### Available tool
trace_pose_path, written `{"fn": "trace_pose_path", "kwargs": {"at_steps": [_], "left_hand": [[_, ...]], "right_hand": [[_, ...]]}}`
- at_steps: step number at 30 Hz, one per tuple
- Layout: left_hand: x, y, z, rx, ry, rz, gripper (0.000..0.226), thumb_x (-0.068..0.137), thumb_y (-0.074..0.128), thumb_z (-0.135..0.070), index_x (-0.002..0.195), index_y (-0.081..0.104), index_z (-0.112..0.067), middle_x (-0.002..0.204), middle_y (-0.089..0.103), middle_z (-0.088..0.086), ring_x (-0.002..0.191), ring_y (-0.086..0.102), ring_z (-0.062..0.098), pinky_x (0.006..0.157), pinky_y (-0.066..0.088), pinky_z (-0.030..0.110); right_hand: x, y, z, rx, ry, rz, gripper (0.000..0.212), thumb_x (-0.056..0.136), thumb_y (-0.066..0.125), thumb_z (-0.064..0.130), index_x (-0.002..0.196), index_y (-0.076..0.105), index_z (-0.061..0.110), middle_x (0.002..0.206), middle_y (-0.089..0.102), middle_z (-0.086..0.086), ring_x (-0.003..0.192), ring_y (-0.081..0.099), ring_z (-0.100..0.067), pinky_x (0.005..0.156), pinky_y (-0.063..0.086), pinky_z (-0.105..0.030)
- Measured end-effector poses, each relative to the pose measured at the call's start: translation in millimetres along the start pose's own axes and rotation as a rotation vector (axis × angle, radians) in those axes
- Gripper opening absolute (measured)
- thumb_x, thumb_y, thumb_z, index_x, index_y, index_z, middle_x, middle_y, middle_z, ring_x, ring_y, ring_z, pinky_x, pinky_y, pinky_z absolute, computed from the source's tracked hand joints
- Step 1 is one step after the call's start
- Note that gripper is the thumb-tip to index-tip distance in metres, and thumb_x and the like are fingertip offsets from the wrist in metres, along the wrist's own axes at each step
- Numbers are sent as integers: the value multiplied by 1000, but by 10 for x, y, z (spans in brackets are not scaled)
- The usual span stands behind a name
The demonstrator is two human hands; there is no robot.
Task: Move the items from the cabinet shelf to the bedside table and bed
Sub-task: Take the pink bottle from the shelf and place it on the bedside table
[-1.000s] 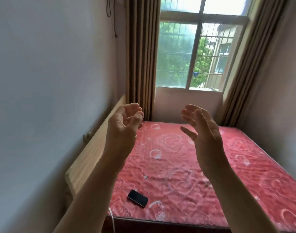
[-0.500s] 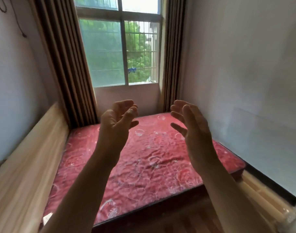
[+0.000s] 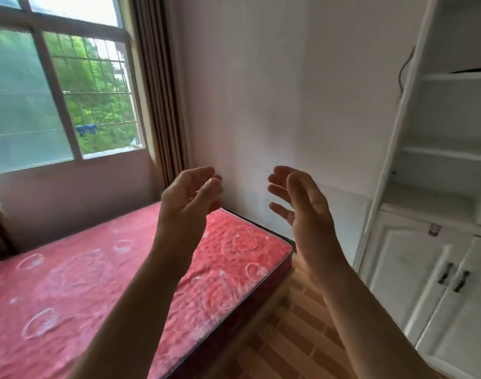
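Facing the cabinet (image 3: 436, 187), we hold our left hand (image 3: 188, 203) and right hand (image 3: 305, 212) open, empty. Nothing seems moved to the bed (image 3: 70, 291) yet.

Pale plain wall (image 3: 261, 91) meets a barred window (image 3: 70, 91) with brown curtain (image 3: 160, 91) at its right edge. Daylight enters; greenery outside. Wood-pattern floor (image 3: 296, 337) in the lower right.

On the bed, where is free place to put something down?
The whole visible red mattress is bare, from the window wall to the corner near the white cabinet. Both hands, left hand and right hand, are empty above it. Nothing looks crowded.
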State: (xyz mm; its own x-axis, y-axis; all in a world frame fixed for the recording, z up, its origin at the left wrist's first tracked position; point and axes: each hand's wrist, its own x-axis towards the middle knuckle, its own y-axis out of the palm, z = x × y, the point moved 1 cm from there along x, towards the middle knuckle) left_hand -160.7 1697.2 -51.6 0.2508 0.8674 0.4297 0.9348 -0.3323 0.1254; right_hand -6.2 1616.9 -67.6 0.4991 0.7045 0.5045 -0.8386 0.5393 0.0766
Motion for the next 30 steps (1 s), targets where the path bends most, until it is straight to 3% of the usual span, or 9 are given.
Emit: {"fn": "trace_pose_path", "kwargs": {"at_steps": [4, 10, 15, 19, 24, 30], "left_hand": [[304, 327, 128, -103, -5, 123, 19, 95, 63, -15, 114, 66, -12, 116, 69, 19, 106, 68, 31, 81, 56, 34], [603, 864, 268, -240, -24, 335, 23, 96, 60, -15, 118, 64, -7, 121, 66, 25, 108, 67, 33, 87, 57, 38], [675, 1346, 360, -294, -49, 514, 31, 87, 63, -28, 114, 66, -12, 116, 69, 17, 109, 69, 29, 90, 59, 39], [679, 1736, 425, -327, -71, 602, 39, 81, 61, -33, 114, 66, -14, 115, 70, 14, 107, 70, 26, 90, 58, 40], [655, 2292, 531, -338, -75, 693, 25, 98, 58, -21, 120, 64, -11, 115, 70, 11, 108, 69, 24, 94, 58, 43], [602, 3006, 640, -308, -50, 743, 24, 100, 55, -19, 121, 64, -11, 113, 70, 9, 107, 70, 22, 93, 59, 41]], "right_hand": [[154, -263, 6, -87, -26, -111, 26, 100, 41, 48, 115, 60, 40, 122, 67, 14, 119, 64, -8, 106, 52, -43], [273, -628, 75, -207, -30, -312, 50, 91, 39, 53, 126, 59, 24, 127, 66, 4, 119, 64, -11, 107, 52, -43], [200, -938, 115, -318, -9, -460, 49, 94, 40, 53, 127, 58, 22, 126, 66, 2, 120, 63, -12, 108, 51, -42], [132, -1236, 153, -364, 2, -559, 46, 97, 41, 53, 125, 59, 22, 121, 67, 3, 118, 64, -11, 108, 50, -43], [124, -1716, 173, -382, -21, -659, 44, 89, 41, 53, 118, 61, 26, 119, 67, 1, 117, 64, -15, 106, 51, -43], [238, -2372, 168, -383, -53, -700, 43, 88, 44, 57, 115, 62, 28, 119, 67, 1, 117, 65, -15, 104, 52, -42]]}}
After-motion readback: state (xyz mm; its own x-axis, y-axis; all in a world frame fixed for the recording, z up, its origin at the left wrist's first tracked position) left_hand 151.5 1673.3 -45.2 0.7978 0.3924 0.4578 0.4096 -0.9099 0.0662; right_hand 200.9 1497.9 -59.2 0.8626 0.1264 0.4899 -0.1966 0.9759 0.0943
